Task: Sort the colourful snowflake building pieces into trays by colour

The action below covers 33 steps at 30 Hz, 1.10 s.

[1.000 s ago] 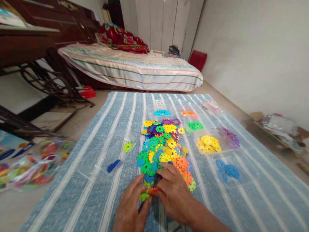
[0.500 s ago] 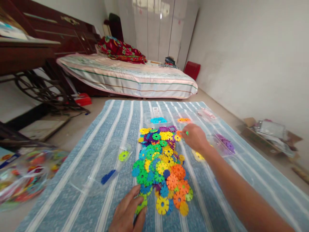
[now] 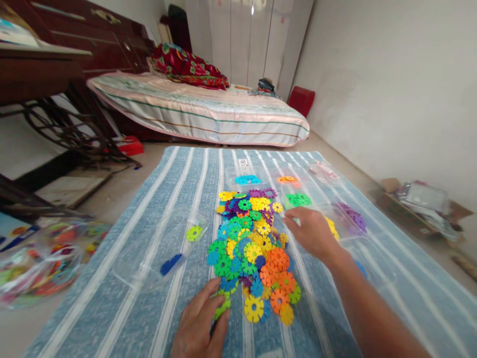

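Note:
A heap of flower-shaped plastic discs (image 3: 253,252) in many colours lies in the middle of the striped cloth. My left hand (image 3: 203,318) rests at the heap's near left edge, fingers apart, touching light green discs (image 3: 222,304). To the heap's right, my right hand (image 3: 311,231) hovers with loosely bent fingers and no disc visible in them. Beyond it, clear boxes hold green discs (image 3: 298,200), orange discs (image 3: 286,179) and light blue discs (image 3: 248,179). Purple discs (image 3: 350,217) and partly hidden yellow discs (image 3: 331,227) lie farther right.
A clear tray at left holds a light green disc (image 3: 194,232) and dark blue discs (image 3: 171,264). Bags of coloured pieces (image 3: 48,263) lie on the floor at left. A cardboard box (image 3: 421,209) stands at right, and a bed (image 3: 208,117) lies ahead.
My right hand has drawn back from the orange and green boxes, and the orange disc at its fingertips no longer shows there. My left hand stays by the heap. The view has tilted slightly.

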{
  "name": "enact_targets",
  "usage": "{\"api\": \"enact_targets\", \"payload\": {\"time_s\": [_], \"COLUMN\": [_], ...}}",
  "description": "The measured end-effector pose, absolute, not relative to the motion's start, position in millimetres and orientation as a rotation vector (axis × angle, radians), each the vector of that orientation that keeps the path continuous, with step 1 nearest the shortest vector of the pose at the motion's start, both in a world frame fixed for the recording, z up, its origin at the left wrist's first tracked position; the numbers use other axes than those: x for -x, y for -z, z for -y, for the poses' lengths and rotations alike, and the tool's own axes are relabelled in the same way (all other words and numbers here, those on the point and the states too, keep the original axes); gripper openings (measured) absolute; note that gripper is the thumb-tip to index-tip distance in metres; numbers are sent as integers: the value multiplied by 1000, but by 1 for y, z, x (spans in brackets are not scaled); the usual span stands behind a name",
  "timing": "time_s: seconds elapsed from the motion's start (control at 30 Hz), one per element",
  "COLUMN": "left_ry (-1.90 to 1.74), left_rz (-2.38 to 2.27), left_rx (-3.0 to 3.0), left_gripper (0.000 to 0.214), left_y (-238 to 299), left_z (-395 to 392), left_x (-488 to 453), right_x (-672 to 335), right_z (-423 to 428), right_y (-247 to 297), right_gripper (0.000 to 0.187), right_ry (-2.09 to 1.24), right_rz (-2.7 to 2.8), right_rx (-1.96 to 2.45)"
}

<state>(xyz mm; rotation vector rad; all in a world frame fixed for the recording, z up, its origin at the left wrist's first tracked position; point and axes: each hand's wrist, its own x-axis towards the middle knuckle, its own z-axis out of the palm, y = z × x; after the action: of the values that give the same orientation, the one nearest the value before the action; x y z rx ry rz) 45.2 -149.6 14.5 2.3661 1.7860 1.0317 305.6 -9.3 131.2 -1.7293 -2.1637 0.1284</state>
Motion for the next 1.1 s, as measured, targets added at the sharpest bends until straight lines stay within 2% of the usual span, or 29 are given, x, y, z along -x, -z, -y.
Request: {"api": "enact_targets", "payload": {"time_s": [0.17, 0.3, 0.4, 0.57, 0.83, 1.1], "left_ry": [-1083, -1060, -1048, -1094, -977, -1026], "left_rz": [-1799, -1816, -1824, -1808, -1782, -1785], "left_rx": [-2355, -2359, -2358, -2399, -2469, -2477], "left_gripper": [15, 15, 16, 16, 24, 28], "left_y": [-19, -21, -22, -23, -43, -43], "left_z": [149, 150, 151, 150, 149, 92], "left_x": [-50, -53, -54, -56, -60, -66], "right_x": [-305, -308, -306, -294, -292, -289], "right_z": [72, 97, 107, 116, 112, 101], "right_y": [-100, -86, -79, -72, -70, -84], "right_gripper": [14, 12, 18, 27, 20, 19], "right_ry": [-406, -421, -378, -342, -492, -709], "right_rz": [2299, 2350, 2376, 2381, 2270, 2128], "right_rx": [1503, 1505, 1534, 1522, 1458, 1389]}}
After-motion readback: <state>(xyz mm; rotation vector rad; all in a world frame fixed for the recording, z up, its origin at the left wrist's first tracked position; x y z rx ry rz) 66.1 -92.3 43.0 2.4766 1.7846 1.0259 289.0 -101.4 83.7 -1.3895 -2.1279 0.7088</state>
